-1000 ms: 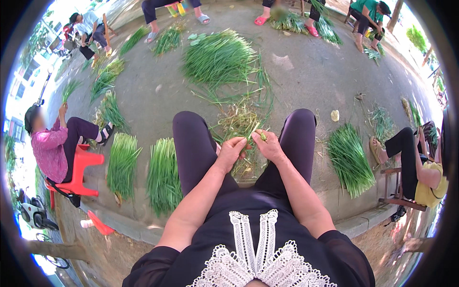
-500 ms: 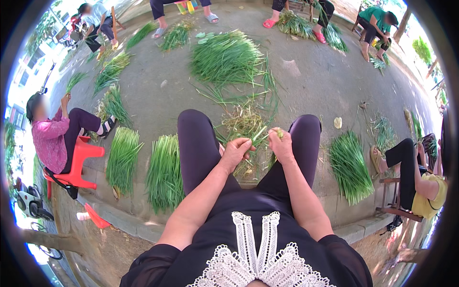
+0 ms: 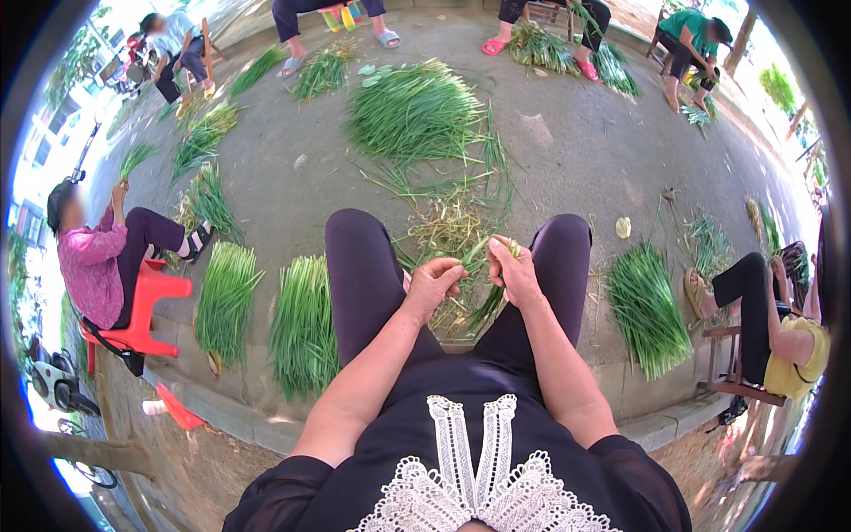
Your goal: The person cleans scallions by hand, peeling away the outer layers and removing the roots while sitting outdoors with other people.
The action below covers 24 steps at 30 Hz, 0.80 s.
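Between my knees, my right hand (image 3: 516, 271) is closed around a small bunch of green chives (image 3: 486, 309), whose long leaves hang below the fist. My left hand (image 3: 434, 285) is beside it, thumb and fingers pinched on strands that stretch across to the right hand. Under both hands lies a loose heap of yellowed trimmings (image 3: 446, 224). Farther out is a large pile of green chives (image 3: 415, 111). Neat bundles flank my legs: a left bundle (image 3: 306, 324), another farther left (image 3: 228, 301), and a right bundle (image 3: 650, 310).
On the left, a person in pink (image 3: 93, 257) sits on a red plastic stool (image 3: 146, 306), holding chives. A person in yellow (image 3: 793, 355) sits on a wooden chair (image 3: 731, 363) at right. Several others sit across the pavement. Behind me runs a low curb (image 3: 257, 427).
My right hand has turned and moved slightly down and left, and more of the hanging leaves show. My left hand stays nearly in place. The view has shifted a little.
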Each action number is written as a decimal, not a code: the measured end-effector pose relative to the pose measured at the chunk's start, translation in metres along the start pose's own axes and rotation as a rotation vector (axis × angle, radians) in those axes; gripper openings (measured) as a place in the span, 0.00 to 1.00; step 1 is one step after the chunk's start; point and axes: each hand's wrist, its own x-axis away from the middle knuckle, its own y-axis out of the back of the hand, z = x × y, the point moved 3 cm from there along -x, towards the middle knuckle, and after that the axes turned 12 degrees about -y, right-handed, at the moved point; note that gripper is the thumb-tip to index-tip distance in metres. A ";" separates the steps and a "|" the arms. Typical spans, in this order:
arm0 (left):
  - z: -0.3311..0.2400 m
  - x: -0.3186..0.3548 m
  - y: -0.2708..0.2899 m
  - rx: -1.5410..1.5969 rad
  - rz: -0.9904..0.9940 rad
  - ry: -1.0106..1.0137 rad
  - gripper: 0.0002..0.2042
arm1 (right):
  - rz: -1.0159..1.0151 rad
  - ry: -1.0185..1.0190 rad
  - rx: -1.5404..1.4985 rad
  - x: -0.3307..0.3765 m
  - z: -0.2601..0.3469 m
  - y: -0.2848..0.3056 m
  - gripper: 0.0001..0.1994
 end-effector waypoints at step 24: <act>-0.016 0.003 -0.004 -0.452 -0.032 -0.305 0.07 | -0.160 0.010 0.227 -0.003 -0.003 0.008 0.09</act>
